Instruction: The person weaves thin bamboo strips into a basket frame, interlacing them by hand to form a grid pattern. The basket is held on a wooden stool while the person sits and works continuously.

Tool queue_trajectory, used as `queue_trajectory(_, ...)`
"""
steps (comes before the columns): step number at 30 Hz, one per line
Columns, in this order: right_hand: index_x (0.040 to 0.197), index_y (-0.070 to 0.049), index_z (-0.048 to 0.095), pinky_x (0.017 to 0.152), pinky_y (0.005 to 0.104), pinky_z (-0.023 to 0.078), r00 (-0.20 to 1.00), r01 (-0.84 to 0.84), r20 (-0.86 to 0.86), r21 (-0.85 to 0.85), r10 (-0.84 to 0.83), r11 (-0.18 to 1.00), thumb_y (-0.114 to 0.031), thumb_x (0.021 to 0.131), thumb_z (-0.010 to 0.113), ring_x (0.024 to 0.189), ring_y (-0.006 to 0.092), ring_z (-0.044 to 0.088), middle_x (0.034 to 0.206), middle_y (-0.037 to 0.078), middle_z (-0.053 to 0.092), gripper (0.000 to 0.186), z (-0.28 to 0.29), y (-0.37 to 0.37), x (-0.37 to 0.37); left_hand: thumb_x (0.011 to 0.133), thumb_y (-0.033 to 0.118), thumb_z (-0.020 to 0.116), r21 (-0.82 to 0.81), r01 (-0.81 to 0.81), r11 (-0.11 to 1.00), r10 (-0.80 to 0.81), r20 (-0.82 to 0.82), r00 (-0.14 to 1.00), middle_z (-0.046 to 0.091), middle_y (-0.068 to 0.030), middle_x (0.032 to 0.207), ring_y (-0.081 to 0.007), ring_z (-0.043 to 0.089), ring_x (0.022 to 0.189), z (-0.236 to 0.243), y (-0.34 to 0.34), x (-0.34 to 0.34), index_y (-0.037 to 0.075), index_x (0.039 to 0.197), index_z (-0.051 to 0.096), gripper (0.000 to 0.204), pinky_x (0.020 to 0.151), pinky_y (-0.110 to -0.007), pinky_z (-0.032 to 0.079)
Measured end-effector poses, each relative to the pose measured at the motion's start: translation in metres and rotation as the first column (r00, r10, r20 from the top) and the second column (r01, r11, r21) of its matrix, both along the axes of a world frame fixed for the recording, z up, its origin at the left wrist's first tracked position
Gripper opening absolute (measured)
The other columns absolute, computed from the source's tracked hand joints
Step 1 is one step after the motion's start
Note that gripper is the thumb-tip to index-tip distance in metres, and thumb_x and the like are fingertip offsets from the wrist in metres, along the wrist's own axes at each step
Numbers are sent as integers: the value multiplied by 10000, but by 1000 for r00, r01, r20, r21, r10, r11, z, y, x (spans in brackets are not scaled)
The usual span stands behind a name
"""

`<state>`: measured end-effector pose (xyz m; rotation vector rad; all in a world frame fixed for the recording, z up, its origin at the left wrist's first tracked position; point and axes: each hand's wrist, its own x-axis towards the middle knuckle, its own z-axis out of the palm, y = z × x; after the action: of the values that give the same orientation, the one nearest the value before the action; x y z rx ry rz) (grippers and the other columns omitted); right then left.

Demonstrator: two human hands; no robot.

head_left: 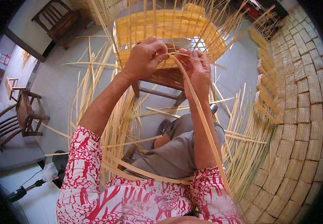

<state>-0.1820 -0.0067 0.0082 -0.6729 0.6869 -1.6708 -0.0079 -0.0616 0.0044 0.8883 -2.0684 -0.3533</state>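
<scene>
Setting: a grey floor [53,71] lies about both grips, strewn with loose pale-yellow strips [85,89]; brick-like tan woven pieces [292,130] line the area well to their right.
Left grip: the left hand [146,58] is narrow, thumb and fingers pinched at the upper end of a long pale-yellow flat strip [196,93].
Right grip: the right hand [198,69] is closed, fingers bent around the same strip, just beside the left; exact contact is partly hidden.
Strip technique: the step appears to be weaving; best to pinch close to the basket wall, keep the strip flat and untwisted, and draw it snug without creasing. Its long tail, trailing below the right grip, should run free of the forearm.
Basket position: the yellow, rectangular, open-weave basket [143,28] stands just beyond both grips, apparently on a brown wooden stool [165,78].
Basket appearance: golden, light-passing bands cross slender uprights; long, unfinished ends fan out beyond the right grip; the rim looks unfinished.
</scene>
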Motion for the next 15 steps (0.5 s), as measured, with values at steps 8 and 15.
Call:
queue_trajectory(8, 1060, 58, 570, 1041, 464, 513, 805, -105, 593, 178, -22, 978, -110, 1017, 507, 1085, 323, 632, 1096, 186, 640, 184, -25, 5, 5, 837, 93, 731, 108, -150, 983, 161, -107, 981, 593, -107, 783, -259, 606, 699, 5, 3, -14, 41, 830, 653, 93, 624, -361, 473)
queue_trajectory(15, 1095, 10, 560, 1031, 419, 520, 874, -79, 485, 104, 18, 991, -111, 1020, 519, 1109, 280, 621, 1135, 154, 628, 148, -23, 8, 7, 831, 69, 707, -6, -238, 971, 237, -60, 970, 602, -111, 789, -282, 621, 740, 1, 5, -20, 54, 842, 639, 70, 604, -377, 478)
